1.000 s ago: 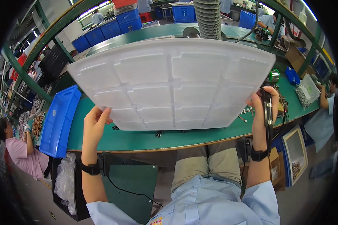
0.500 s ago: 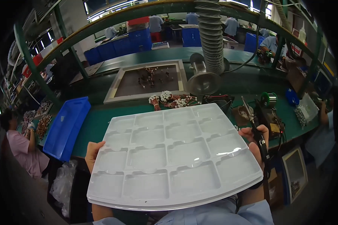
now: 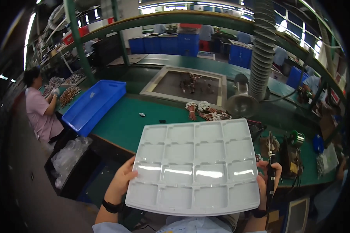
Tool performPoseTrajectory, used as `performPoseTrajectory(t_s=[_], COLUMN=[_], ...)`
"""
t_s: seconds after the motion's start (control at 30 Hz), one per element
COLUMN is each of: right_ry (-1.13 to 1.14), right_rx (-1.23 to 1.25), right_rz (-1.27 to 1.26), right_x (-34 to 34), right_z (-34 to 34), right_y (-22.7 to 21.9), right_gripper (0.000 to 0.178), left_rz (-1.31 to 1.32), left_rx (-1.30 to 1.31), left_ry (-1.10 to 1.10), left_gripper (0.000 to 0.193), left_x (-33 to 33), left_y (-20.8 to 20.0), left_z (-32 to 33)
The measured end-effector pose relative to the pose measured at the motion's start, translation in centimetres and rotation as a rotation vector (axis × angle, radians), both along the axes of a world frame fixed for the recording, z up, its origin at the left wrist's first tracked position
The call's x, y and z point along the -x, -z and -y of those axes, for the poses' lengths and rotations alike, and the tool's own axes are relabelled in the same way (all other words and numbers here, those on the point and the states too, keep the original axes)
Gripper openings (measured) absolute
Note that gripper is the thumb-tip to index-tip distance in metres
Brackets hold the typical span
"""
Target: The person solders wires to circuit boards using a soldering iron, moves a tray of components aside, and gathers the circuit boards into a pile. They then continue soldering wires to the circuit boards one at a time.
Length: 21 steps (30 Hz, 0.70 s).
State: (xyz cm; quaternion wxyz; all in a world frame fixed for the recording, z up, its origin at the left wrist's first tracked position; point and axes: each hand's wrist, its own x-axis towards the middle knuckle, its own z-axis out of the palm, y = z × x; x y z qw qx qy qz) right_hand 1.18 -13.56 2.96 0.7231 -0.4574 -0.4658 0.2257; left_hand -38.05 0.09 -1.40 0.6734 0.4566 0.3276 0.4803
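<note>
A white plastic tray [image 3: 209, 149] with rows of shallow compartments is held in front of me, over the near edge of the bench. Its visible compartments hold nothing, and light glares off the lower rows. My left hand [image 3: 125, 176] grips the tray's left edge, its thumb on the rim and the other fingers hidden beneath. At the right edge, my right hand [image 3: 269, 176] is closed around a black-handled soldering iron [image 3: 271, 171], tip upward, while also steadying the tray. The palm side of that hand is partly hidden.
Bundled wires with white connectors [image 3: 208, 110] lie behind the tray, near a framed panel [image 3: 151, 90] and a duct [image 3: 262, 58]. A blue bin [image 3: 95, 105] stands left, beside a person in pink [image 3: 42, 110]. A solder spool [image 3: 297, 138] sits right.
My view has swung left, so the tray and bench sit further right in the picture. The tray is seen at a different tilt, and small parts on the green mat now show. Both hands keep their hold.
</note>
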Motion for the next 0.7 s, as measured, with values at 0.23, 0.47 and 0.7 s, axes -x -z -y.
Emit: performPoseTrajectory(t_s=[0.23, 0.47, 0.7], right_ry=[0.033, 0.130, 0.269], right_rx=[-0.035, -0.044, 0.054], right_rz=[0.028, 0.074, 0.030], right_x=[-0.8, -4.7, -8.1], right_z=[-1.5, 0.1, 0.9], right_y=[0.1, 1.3, 4.4], right_gripper=[0.047, 0.041, 0.038], left_rz=[0.078, -0.028, -0.125], left_rx=[0.081, -0.417, -0.519], left_ry=[-0.338, -0.906, -1.227], left_gripper=[0.045, 0.036, 0.034], left_x=[2.6, 5.1, 10.4], left_y=[0.2, 0.5, 3.5], left_z=[4.9, -2.4, -5.4])
